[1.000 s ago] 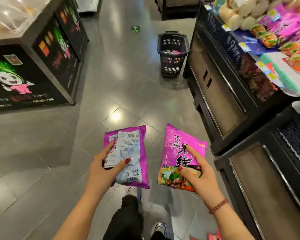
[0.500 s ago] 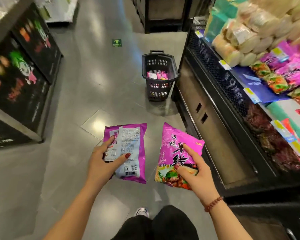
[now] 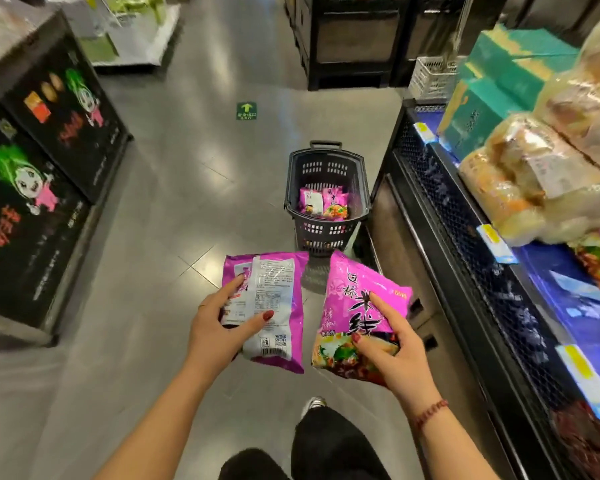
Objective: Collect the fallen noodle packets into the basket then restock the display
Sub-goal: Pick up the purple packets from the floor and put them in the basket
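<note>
Left hand (image 3: 215, 327): grips a purple noodle packet (image 3: 274, 306), back label up.
Right hand (image 3: 392, 355): grips a second packet (image 3: 357, 306), front up.
Basket (image 3: 326, 233): on the floor ahead, beside the display shelf (image 3: 465, 258), holding packets.

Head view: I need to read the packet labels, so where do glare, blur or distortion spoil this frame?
In the head view, the big characters on the front-up packet in the right hand read clearly; the fine print on the back-up packet in the left hand is smeared; ceiling light glares off the floor; the display shelf bows with wide-angle distortion.
</note>
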Motion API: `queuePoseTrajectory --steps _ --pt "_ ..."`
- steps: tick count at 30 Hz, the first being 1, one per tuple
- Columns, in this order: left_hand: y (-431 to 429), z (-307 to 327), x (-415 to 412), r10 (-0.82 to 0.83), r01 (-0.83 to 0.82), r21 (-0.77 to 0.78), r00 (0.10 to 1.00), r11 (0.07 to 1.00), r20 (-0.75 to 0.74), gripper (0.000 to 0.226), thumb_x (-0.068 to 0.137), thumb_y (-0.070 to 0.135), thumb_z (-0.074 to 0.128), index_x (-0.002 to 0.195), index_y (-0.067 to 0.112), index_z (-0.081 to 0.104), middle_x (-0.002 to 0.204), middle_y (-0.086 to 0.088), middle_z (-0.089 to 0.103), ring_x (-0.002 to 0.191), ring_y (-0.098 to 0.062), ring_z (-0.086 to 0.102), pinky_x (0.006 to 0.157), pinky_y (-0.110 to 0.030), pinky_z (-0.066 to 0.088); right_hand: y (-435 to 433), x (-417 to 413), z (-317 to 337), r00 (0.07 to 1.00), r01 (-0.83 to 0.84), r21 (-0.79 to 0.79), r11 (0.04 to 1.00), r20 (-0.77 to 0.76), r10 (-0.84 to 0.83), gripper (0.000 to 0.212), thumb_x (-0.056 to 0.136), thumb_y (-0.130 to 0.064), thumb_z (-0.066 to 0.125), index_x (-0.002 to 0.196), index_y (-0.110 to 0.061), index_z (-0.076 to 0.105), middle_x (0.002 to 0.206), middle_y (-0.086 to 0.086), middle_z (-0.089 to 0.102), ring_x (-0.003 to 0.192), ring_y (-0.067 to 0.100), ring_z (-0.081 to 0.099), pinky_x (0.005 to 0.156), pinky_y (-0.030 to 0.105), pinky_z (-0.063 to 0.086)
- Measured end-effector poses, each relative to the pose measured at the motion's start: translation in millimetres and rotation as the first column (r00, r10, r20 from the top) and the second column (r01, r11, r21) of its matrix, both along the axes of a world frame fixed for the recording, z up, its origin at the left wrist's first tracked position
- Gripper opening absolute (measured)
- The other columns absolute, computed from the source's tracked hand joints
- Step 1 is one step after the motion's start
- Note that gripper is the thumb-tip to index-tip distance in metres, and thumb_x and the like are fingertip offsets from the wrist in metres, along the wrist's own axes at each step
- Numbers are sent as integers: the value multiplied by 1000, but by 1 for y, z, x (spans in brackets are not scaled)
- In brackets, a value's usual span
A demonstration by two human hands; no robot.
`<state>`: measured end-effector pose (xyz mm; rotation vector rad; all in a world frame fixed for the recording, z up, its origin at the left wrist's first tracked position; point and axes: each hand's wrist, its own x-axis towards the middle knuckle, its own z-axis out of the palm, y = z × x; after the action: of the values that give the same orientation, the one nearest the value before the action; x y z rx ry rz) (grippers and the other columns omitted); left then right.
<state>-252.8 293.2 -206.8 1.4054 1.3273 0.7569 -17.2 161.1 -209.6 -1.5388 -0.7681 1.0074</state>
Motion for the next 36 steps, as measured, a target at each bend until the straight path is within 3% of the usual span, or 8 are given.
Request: queuePoseTrajectory --steps 7,12,15,19,22,28,32,36 --pt "97 5 79 26 -27 -42 999 999 -31 86 46 62 77 127 50 53 121 6 57 104 -19 64 79 -49 60 108 83 5 998 -39 -15 999 38 39 63 80 -6 75 129 -40 55 128 -6 57 106 4 62 81 25 56" --pt "186 -13 125 14 -13 -86 1000 996 10 66 71 26 83 130 38 56 112 15 60 98 -15 66 60 -32 60 193 130 -5 998 -9 -21 1000 57 10 63 80 -3 74 130 -37 54 129 -1 53 105 2 63 77 21 56" --pt "251 -28 149 -11 12 -89 1000 996 10 63 72 23 84 128 36 58 115 8 62 99 -15 67 67 -35 61 250 158 -11 997 -3 -32 999 71 5 63 80 -3 74 129 -38 55 131 0 53 108 6 62 81 25 56" --pt "335 -36 190 -31 35 -134 999 990 33 61 73 19 84 126 35 58 110 2 67 84 -18 69 53 -25 55 331 193 -12 997 1 -54 999 83 4 63 80 2 73 129 -34 56 131 -2 52 105 1 62 77 20 55" --pt "393 -36 218 -46 51 -175 998 983 34 59 76 18 82 125 37 57 105 4 67 72 -17 70 47 -33 54 380 217 -14 999 23 -93 995 45 -19 63 81 -2 73 129 -38 55 134 -4 50 109 14 64 78 29 59" --pt "477 -45 272 -5 11 -197 1000 980 27 64 74 10 83 130 23 56 112 0 67 95 -16 68 59 -16 54 461 265 -19 997 76 -151 986 -8 -78 63 80 9 69 133 -22 55 133 -2 49 88 -4 67 65 12 53" --pt "517 -58 305 25 -21 -219 1000 975 15 65 75 10 82 133 22 55 113 5 66 96 -8 66 65 -18 57 517 302 -40 998 32 -210 977 -51 -43 65 80 7 70 131 -31 56 133 -7 47 92 18 70 68 23 57" --pt "551 -66 333 69 -70 -250 998 966 -12 62 78 15 79 133 28 53 115 5 64 98 -11 67 65 -27 60 571 336 -57 997 -5 -231 973 -81 -14 66 80 8 70 128 -35 58 129 -8 48 91 25 70 70 26 58"
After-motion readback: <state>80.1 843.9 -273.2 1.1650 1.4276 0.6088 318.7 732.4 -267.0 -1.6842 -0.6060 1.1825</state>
